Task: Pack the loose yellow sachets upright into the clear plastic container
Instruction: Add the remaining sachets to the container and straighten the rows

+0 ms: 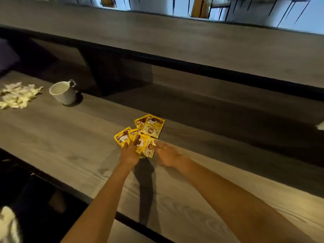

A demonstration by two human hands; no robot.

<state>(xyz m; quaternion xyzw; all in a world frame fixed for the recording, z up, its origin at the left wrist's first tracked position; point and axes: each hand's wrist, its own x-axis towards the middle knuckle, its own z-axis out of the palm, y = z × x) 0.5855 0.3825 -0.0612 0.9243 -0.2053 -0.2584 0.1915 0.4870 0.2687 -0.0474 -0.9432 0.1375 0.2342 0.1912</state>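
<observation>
Because the yellow sachets (152,128) seem light and slippery, pinch edges; left hand (128,153) apparently grips some, right hand (166,155) beside it touches one, fingers loose.

Café-like counter seating: long wood-grain table (52,137), raised ledge (192,41), white mug (64,92), crumpled tissues (16,96).

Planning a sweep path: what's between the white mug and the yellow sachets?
Nothing. In the head view, only bare wooden tabletop runs from the white mug to the yellow sachets.
</observation>
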